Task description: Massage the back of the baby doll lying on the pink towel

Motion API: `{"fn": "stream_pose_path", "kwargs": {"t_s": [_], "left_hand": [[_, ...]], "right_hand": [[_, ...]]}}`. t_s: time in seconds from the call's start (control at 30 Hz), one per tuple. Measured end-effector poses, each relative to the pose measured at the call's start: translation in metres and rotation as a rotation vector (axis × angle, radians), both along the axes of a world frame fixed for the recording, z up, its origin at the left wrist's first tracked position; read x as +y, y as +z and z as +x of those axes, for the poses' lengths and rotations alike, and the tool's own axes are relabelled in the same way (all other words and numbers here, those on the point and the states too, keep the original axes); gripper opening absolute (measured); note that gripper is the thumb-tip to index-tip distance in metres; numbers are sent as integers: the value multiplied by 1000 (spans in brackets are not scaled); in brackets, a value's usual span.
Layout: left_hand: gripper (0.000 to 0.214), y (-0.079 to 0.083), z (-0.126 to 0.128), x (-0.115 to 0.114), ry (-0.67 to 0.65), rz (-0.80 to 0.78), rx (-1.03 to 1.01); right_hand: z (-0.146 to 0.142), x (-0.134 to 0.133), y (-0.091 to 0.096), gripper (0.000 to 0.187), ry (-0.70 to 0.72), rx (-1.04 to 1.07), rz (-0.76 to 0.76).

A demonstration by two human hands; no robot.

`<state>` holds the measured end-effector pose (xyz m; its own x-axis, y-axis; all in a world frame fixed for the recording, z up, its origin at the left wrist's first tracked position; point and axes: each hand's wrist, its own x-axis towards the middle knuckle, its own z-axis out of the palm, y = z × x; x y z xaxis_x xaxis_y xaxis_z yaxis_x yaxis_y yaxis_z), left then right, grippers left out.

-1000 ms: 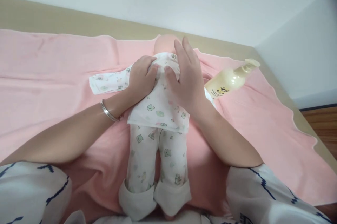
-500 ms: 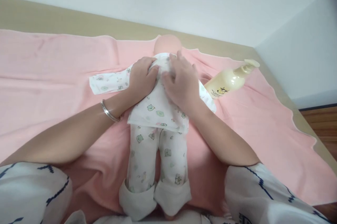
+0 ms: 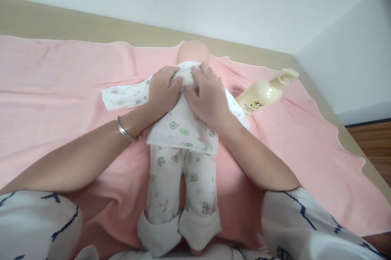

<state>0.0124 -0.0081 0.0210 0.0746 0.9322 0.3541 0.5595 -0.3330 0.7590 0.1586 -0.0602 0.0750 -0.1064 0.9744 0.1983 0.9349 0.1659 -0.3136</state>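
A baby doll [image 3: 193,51] lies lengthwise in front of me, its bald head at the far end and no face showing. It wears a white printed top [image 3: 180,127] and white printed trousers [image 3: 166,170] with turned-up cuffs. On the upper left of its torso rests my left hand [image 3: 165,89], thumb apart from the fingers. My right hand [image 3: 209,97] lies on the upper right of the top, fingers spread and slightly blurred. Neither hand grips anything. One sleeve [image 3: 124,96] stretches out to the left; the other shows only partly beyond my right hand.
A pink blanket [image 3: 305,150] with folds is spread beneath the doll. To the right, a cream pump bottle [image 3: 262,93] lies tilted on it. The pale wooden surface [image 3: 76,21] shows along the back, against a white wall [image 3: 214,3].
My right hand has slid a little to the left on the top, its fingers in motion. My left hand stays in place, and the whole view has shifted slightly.
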Motion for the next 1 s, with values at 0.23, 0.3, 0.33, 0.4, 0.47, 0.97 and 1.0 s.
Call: {"fn": "stream_pose_path", "kwargs": {"t_s": [0.23, 0.3, 0.33, 0.4, 0.47, 0.97, 1.0], "left_hand": [[25, 1, -1, -2, -11, 7, 7], [25, 1, -3, 0, -27, 23, 9], [24, 2, -5, 2, -24, 41, 6], [23, 3, -10, 7, 21, 60, -14], [22, 9, -14, 12, 98, 20, -64], [59, 97, 101, 22, -607, -283, -204], [58, 95, 113, 28, -594, -235, -178]], "right_hand": [[9, 1, 16, 60, 22, 64, -45], [20, -1, 31, 59, 11, 92, 2], [26, -3, 39, 59, 4, 111, 36], [38, -7, 55, 59, -32, 158, 96], [49, -12, 71, 60, -98, 209, 133], [112, -1, 98, 62, -316, 293, 353], [113, 3, 97, 61, -323, 275, 330]]}}
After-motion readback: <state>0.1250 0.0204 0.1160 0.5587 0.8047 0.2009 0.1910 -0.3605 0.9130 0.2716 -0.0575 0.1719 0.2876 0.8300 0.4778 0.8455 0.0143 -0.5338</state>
